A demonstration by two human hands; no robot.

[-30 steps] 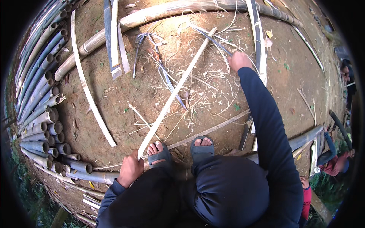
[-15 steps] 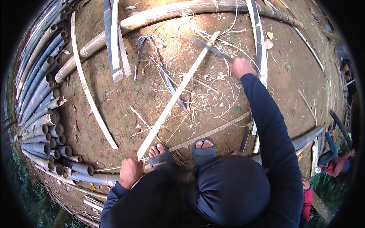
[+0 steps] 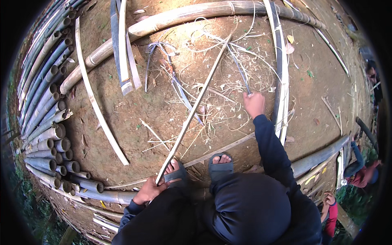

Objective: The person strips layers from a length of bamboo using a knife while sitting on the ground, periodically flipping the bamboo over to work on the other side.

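Observation:
My left hand, low and left of my feet, is closed round the near end of a long bamboo strip. The strip slants up and away to the right, seen nearly edge-on. In my closed right hand is a long-bladed knife; its handle is mostly hidden by the fingers. The blade points away from me, its tip beside the far part of the strip; I cannot tell whether they touch. Thin curled shavings litter the ground under the strip and knife.
A thick bamboo pole lies across the far side. Split strips rest over it, with others at the right. Cut bamboo poles are stacked at the left. People are at the right edge.
My right hand has come nearer to me, and the knife has swung from lying across the strip to pointing away. The strip has turned from its pale broad face onto its edge.

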